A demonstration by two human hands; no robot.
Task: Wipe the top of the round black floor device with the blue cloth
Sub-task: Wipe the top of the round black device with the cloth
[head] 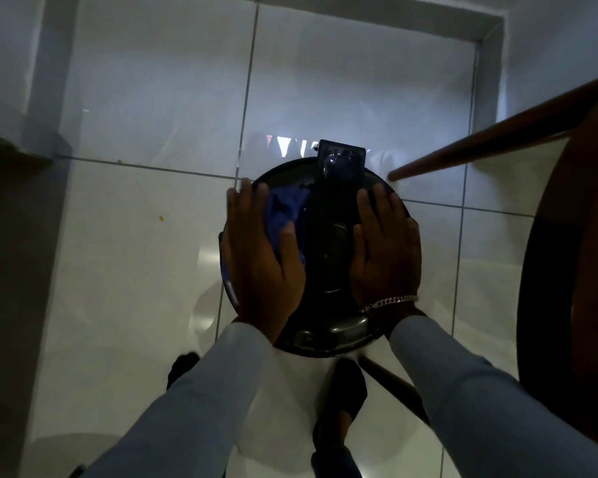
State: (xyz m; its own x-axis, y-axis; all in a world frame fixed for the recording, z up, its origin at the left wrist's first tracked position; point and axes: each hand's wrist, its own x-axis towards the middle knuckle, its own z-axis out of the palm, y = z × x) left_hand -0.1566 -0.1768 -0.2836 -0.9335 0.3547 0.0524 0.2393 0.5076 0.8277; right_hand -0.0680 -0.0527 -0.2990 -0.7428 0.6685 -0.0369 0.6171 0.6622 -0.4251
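Head view, looking down. The round black floor device (325, 257) sat on the pale tiled floor (135, 270), just beside a wooden furniture leg (480, 146) that came in from the right. Your left hand (263, 257) lay flat, palm down, on the device's left half, pressing the blue cloth (287, 208) against the top; the cloth showed bunched between your fingers and thumb and at the far side of the palm, pinned rather than clenched. Your right hand (384, 250) rested open and flat on the right half, fingers spread, grasping nothing, and appeared to steady the body; a chain bracelet (390, 301) crossed its wrist. A raised rectangular module (340, 163) stood at the far edge of the top, between the two hands. The step in hand was judged to be the wipe itself, with the cloth on the left portion. The centre disc and the near rim looked uncovered, so the next move would call for sweeping the cloth across toward the middle and near edge, working around the raised module, while you kept the device from sliding on the smooth tiles.
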